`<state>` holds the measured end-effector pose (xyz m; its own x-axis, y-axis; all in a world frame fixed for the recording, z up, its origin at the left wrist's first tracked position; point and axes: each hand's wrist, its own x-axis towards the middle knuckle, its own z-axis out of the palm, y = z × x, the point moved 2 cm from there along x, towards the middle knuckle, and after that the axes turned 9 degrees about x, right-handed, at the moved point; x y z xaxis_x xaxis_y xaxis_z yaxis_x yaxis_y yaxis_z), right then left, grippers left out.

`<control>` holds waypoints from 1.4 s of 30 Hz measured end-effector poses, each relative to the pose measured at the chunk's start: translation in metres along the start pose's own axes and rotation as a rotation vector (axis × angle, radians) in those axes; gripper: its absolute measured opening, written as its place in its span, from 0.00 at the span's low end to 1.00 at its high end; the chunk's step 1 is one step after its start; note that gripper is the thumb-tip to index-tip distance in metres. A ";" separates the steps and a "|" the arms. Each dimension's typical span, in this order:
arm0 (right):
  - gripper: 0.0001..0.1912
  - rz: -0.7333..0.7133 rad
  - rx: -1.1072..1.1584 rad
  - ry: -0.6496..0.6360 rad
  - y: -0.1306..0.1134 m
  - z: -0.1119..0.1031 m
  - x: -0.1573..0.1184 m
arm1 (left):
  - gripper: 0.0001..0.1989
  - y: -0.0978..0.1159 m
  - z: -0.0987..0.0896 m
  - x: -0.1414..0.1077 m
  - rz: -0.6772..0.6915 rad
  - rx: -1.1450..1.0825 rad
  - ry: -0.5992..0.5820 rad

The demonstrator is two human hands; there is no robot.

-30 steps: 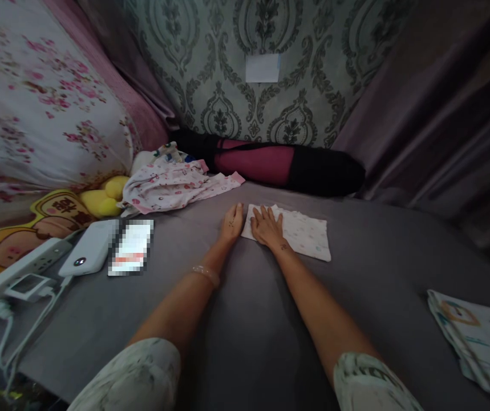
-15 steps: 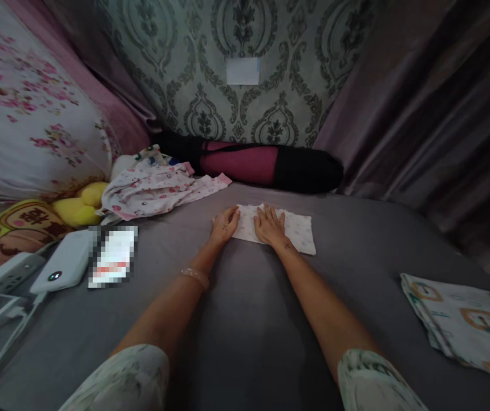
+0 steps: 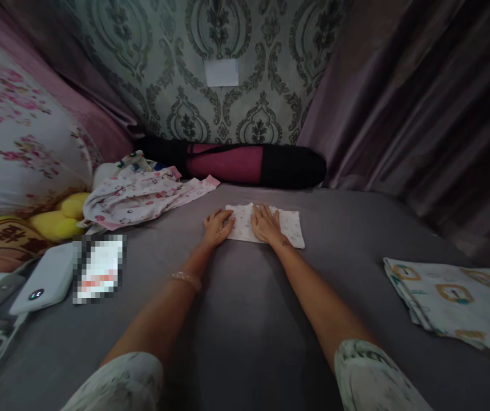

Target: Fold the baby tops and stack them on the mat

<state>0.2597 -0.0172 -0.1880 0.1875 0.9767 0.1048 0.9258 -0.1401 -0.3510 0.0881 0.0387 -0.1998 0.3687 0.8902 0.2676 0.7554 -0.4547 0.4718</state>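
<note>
Cloth [image 3: 243, 224], white with faint small print, lies flat on grey sheet [image 3: 227, 319], roughly rectangular, long side left to right. Right hand [image 3: 266, 224] is flat, palm down on it, fingers extended. Left hand [image 3: 218, 226] is unclenched, fingers loosely bent, touching cloth's left edge. Crumpled printed garment [image 3: 136, 197] sits further left, black-and-pink roll [image 3: 227, 164] behind, folded white fabric [image 3: 454, 305] well apart on the right.
</note>
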 end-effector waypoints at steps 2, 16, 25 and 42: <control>0.29 0.029 -0.041 0.048 0.010 -0.006 -0.003 | 0.18 0.000 0.001 0.000 0.016 0.009 -0.003; 0.29 0.078 -0.054 0.029 0.030 -0.001 -0.008 | 0.18 -0.002 0.005 0.000 0.046 0.046 -0.013; 0.29 0.085 -0.095 0.107 0.058 -0.020 -0.023 | 0.19 0.000 0.004 -0.001 0.070 0.061 -0.018; 0.30 0.135 -0.030 0.034 0.075 -0.025 -0.026 | 0.22 0.004 0.002 0.005 0.077 0.223 -0.147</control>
<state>0.3320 -0.0566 -0.1940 0.3220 0.9424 0.0903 0.9007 -0.2756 -0.3358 0.0941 0.0418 -0.1982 0.4918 0.8554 0.1627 0.8169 -0.5179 0.2537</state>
